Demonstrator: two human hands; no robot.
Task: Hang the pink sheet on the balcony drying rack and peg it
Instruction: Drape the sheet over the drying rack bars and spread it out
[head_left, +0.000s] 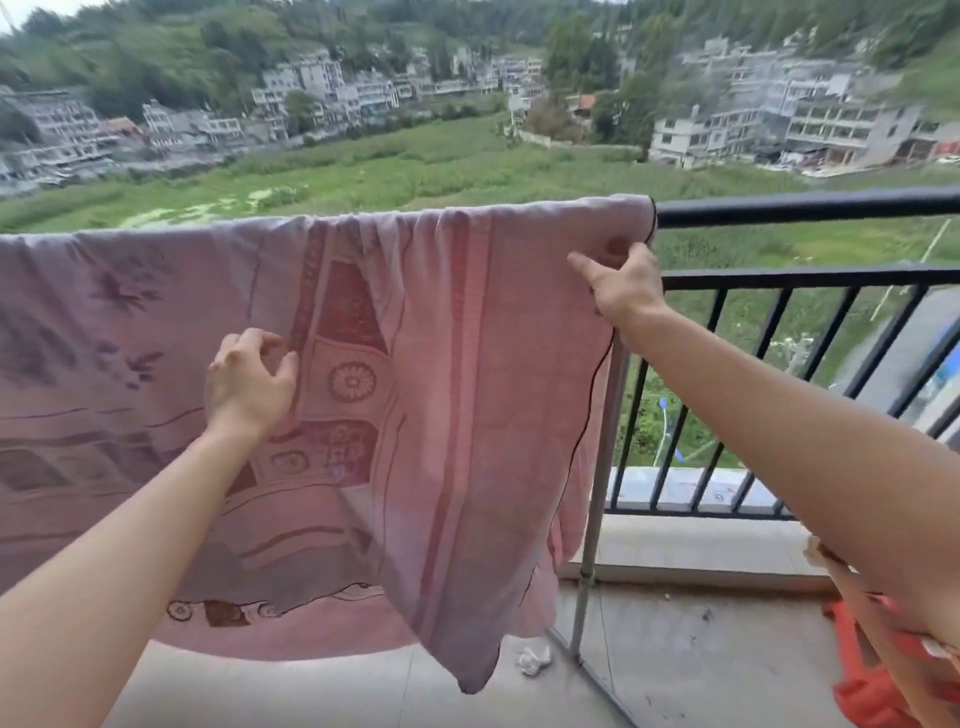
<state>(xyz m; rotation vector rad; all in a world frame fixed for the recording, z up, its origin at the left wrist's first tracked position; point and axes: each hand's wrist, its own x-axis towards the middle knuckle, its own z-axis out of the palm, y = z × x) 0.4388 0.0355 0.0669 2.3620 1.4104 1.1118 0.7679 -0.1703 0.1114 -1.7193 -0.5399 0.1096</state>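
The sheet (467, 364) hangs over the top bar of the rack (805, 208), in front of the railing (810, 275). Its right part falls in folds, and one corner hangs lower than the rest. Our right hand (621, 283) grips the sheet's edge just under the bar, with thumb and bent fingers closed on the cloth and the index finger stretched out. Our left hand (249, 384) is lower on the sheet, fingers curled, and it seems to pinch a fold.

We judge that the step is spreading. We should pull the edge to the right along the free bar while the left hand draws the folds flat, so the cloth hangs even before pegging. We see no pegs.

A small label (719, 496) below the railing is too small to read.
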